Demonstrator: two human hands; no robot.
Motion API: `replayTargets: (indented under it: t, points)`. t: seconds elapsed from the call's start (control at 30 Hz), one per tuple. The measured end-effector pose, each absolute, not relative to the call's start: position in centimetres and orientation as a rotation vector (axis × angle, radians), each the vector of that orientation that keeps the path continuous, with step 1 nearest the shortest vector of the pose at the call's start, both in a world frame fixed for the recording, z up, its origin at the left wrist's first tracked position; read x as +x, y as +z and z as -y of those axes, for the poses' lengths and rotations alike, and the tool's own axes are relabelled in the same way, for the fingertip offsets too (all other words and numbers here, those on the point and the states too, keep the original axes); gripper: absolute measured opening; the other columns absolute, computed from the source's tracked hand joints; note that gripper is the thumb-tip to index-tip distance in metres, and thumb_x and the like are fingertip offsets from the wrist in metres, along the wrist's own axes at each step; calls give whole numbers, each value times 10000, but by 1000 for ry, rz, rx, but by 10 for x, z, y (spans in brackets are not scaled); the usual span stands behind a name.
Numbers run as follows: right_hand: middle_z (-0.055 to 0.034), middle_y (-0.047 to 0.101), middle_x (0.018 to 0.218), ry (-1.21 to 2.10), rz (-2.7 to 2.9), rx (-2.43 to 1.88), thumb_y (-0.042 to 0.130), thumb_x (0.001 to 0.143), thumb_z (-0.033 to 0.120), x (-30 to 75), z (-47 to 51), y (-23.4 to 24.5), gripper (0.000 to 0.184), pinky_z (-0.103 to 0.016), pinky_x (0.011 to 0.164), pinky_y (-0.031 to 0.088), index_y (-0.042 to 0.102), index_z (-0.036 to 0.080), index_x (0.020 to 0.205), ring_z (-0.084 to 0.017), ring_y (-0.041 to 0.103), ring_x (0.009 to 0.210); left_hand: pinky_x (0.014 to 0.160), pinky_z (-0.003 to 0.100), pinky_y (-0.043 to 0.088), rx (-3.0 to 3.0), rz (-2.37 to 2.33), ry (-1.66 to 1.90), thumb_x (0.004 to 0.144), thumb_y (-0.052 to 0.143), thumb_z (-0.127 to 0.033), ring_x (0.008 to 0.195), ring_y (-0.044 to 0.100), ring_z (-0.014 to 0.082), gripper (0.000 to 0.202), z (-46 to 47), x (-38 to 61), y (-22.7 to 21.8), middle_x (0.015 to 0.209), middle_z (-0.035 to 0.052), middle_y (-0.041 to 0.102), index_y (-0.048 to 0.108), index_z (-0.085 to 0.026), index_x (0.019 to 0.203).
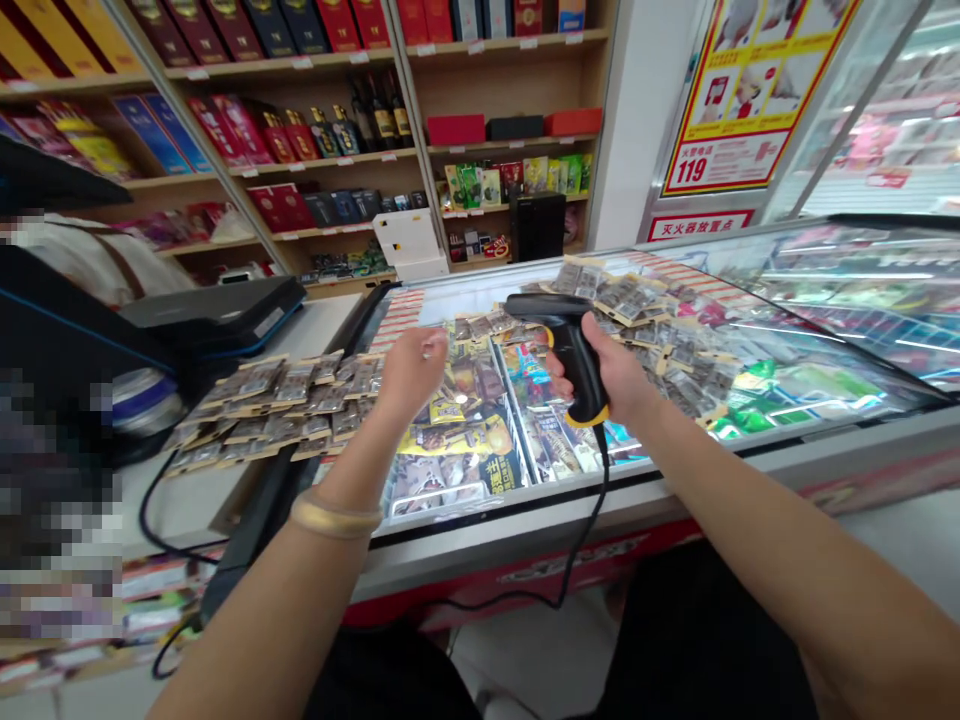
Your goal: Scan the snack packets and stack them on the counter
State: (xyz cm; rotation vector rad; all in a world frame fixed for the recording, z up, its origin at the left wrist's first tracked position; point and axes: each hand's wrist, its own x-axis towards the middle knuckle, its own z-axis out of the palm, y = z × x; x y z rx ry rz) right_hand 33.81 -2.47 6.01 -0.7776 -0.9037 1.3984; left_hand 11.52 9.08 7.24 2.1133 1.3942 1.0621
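Observation:
My right hand (619, 370) is wrapped round the grip of a black barcode scanner (577, 360) with yellow trim. Its head points left, and a black cable (592, 510) hangs from the bottom of the handle. My left hand (416, 370) is closed above the glass freezer top (480, 520), its fingers curled out of sight; whether anything is in them is hidden. To its left, small flat packets (277, 400) with tan edges lie in rows across the counter and freezer edge. More such packets (630, 300) are heaped behind and right of the scanner.
Colourful frozen packs (457, 440) show through the glass. A black counter device (217, 310) stands at left, with a person in a white top (82, 260) behind it. Shelves (330, 160) of boxes and bottles line the back. Cables (161, 540) trail at lower left.

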Motion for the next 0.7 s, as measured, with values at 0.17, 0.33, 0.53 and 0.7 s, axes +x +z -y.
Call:
replayTargets:
  t: [0.17, 0.33, 0.53, 0.7]
  points:
    - [9, 533, 638, 1171, 861, -861, 614, 852, 730, 404, 65, 57, 551, -250, 424, 379, 653, 190, 955, -115, 458, 462, 834, 396, 598, 1657, -1146, 848, 867, 659, -235, 825, 745, 261, 133, -63, 182, 67, 871, 100, 765, 736, -163, 787]
    - [16, 532, 636, 1116, 777, -884, 654, 820, 726, 439, 87, 41, 572, -237, 417, 374, 667, 177, 980, -108, 459, 457, 836, 339, 626, 1217, -1036, 625, 937, 638, -217, 715, 742, 185, 153, -44, 232, 63, 726, 100, 739, 676, -137, 812]
    - [23, 557, 660, 1163, 751, -801, 718, 785, 694, 445, 87, 21, 544, -219, 425, 406, 627, 184, 952, -97, 474, 462, 772, 278, 636, 917, -919, 562, 984, 590, -202, 699, 757, 180, 147, -41, 265, 52, 759, 140, 751, 683, -89, 980]
    - [20, 563, 661, 1191, 745, -784, 655, 842, 699, 450, 85, 16, 533, -223, 425, 418, 617, 183, 970, -98, 478, 455, 694, 226, 627, 772, -912, 653, 993, 554, -138, 640, 741, 160, 124, -44, 274, 48, 704, 114, 725, 655, -67, 1000]
